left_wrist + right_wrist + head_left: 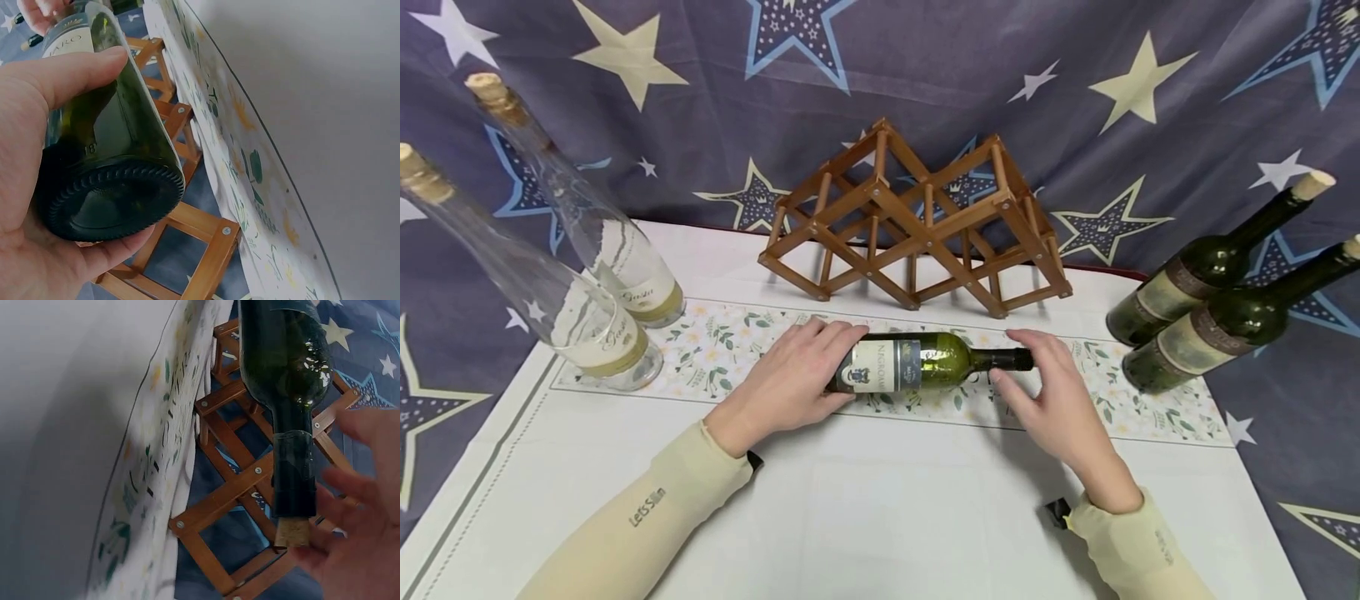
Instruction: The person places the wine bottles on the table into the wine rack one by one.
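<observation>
A green wine bottle (951, 360) with a cream and blue label lies horizontally over the floral runner, its neck pointing right. My left hand (797, 371) grips its base end; the left wrist view shows the thumb along the side and the ridged bottom (112, 200) facing the camera. Around the dark neck, my right hand (1060, 400) has its thumb and fingers spread apart. From the right wrist, a cork (292, 532) shows in the bottle's mouth, with fingertips close beside it.
Behind the bottle stands a wooden lattice wine rack (928, 242). Two clear corked bottles, one in front (598, 333) and one behind (640, 275), stand at the left. Two dark green corked bottles, the nearer (1195, 342) and farther (1180, 287), stand at the right. A star-patterned curtain (925, 50) hangs behind.
</observation>
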### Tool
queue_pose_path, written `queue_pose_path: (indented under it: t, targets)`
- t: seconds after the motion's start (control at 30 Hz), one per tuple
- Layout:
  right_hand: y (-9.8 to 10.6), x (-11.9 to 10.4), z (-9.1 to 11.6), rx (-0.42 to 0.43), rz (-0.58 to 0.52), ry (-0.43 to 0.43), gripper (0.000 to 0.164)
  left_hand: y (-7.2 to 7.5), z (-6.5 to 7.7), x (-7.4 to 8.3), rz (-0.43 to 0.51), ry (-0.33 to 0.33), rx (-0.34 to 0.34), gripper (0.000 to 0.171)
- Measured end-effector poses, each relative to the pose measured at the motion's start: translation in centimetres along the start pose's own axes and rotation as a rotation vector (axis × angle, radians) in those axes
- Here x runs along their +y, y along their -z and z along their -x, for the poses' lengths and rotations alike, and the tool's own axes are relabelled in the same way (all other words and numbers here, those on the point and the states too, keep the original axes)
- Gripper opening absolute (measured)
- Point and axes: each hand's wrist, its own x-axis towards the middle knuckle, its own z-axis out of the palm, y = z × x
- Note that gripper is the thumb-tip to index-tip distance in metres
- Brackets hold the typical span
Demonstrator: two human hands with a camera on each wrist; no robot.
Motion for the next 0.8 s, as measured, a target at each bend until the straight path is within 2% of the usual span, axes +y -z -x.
queue_pose_path:
  t: [0.13,0.27,0.5,0.8]
  targets:
    - [-0.4,-0.1,-0.1,-0.114,0.176,0.161,0.059,-0.1,0.2,0.0,-0.006,-0.006,-0.014,0.092]
    - [-0.9,-0.1,-0.2,-0.174,0.313,0.254,0.061,-0.2,0.3,0.0,-0.024,-0.023,-0.027,0.093]
    - [-1.6,0.0,0.2,-0.268,0.365,0.269,0.054,-0.5,0.4,0.2,-0.023,-0.034,-0.049,0.092]
    - [-1.9,0.3,0.4,-0.309,0.352,0.279,0.046,-0.7,0.3,0.4,-0.027,-0.063,-0.056,0.091]
